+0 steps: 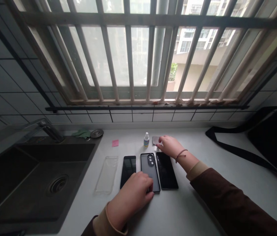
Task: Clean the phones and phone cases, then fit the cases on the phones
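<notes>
My left hand (134, 187), fingers curled, rests over the lower left of a phone case (150, 170) with a dark rim and camera cutout. Whether it grips anything is hidden. Farther back, my right hand (169, 145) has thumb and fingertips on a small flat grey cloth (155, 140). A little white piece (156, 149) lies just below those fingers. Beside the case on the right is a black phone (168, 173). Another dark phone (128, 167) lies left of it, partly covered by my left hand. A clear phone case (107, 175) is farther left.
A small white-capped bottle (146, 140) stands upright behind the phones. A pink paper note (115, 143) lies to its left. The sink (79, 183) with its faucet (47, 129) borders the counter on the left. A black bag strap (236, 149) crosses the right side. A barred window is behind.
</notes>
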Demonstrator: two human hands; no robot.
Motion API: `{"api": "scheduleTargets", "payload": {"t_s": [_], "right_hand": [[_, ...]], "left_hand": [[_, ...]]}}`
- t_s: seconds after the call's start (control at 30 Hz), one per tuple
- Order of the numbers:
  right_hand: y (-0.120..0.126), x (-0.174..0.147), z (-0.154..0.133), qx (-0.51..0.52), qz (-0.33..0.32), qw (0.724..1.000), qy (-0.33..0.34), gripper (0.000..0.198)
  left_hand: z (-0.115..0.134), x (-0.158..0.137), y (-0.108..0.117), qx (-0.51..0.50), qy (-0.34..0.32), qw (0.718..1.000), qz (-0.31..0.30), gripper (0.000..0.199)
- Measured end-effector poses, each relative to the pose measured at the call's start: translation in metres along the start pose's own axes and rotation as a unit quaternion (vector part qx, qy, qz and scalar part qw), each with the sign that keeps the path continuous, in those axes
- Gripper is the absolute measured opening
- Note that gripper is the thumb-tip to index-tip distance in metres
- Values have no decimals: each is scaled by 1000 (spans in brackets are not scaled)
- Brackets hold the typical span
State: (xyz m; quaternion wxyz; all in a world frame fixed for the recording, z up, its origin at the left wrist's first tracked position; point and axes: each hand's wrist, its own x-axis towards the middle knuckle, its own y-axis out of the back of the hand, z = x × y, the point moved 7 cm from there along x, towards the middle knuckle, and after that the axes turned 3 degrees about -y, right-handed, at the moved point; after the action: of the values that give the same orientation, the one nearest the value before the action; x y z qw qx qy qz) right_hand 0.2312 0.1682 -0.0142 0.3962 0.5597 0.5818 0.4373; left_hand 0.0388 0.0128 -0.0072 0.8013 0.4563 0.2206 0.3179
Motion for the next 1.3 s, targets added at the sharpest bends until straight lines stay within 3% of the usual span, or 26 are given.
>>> {"api": "scheduleTargets", "payload": {"t_s": [0.23, 0.53, 0.73, 0.83, 0.97, 1.03, 1.13, 1.2, 1.3], "right_hand": [[3, -5, 2, 12, 19, 1000, 11, 7], [47, 7, -66, 60, 80, 991, 93, 33], [49, 18, -86, 48, 70, 991, 103, 17], [56, 11, -85, 56, 83, 989, 108, 17], [73, -21, -83, 91, 120, 981, 122, 17], [81, -45, -83, 183, 130, 965, 139, 14], [71, -79, -81, 307, 45, 942, 126, 17], [56, -98, -80, 399, -31, 911, 105, 23], [39, -113, -74, 494, -64, 864, 79, 32]], "left_hand": [[-5, 0, -3, -16, 15, 1000, 1, 26], [-2, 3, 2, -21, 8, 1000, 18, 25], [-1, 4, 7, -13, -5, 999, 49, 20], [-1, 3, 12, -7, -2, 996, 85, 17], [-7, -1, 29, -16, 12, 978, 209, 16], [-12, -7, 39, -4, 19, 956, 294, 35], [-21, -16, 48, 23, 35, 919, 393, 60], [-25, -17, 49, 15, 43, 914, 402, 67], [-28, -10, 42, -49, 63, 942, 326, 50]]}}
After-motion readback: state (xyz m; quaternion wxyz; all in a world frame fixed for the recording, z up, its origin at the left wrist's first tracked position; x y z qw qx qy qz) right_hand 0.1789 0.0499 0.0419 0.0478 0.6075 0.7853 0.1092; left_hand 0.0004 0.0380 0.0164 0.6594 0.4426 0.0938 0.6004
